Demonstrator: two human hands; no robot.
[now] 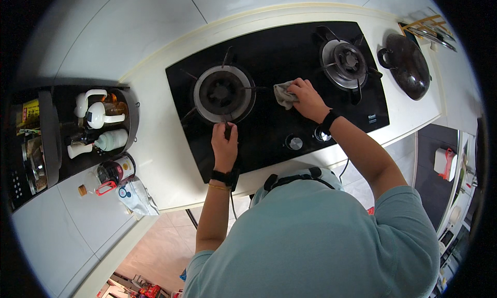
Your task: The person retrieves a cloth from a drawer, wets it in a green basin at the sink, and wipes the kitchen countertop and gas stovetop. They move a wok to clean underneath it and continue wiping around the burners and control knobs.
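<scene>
A black glass gas hob (271, 131) is set into the white worktop in front of me. My right hand (308, 100) presses a crumpled grey cloth (285, 94) onto the glass between the two burners. The thumb and fingers of my left hand (225, 144) pinch the front prong of the pan support around the left burner (221, 90). Over on the right, the other burner (350, 59) has its own pronged support. Two silver control knobs sit near the front edge; the left knob (294, 142) is in plain sight, the other partly behind my right wrist.
A dark wok (407, 67) rests on the worktop (159, 142) right of the hob, by a wire rack (431, 30). At the left, a black shelf rack (132, 115) holds several bottles. A dark sauce bottle (116, 170) and a pale blue packet (138, 197) lie near it.
</scene>
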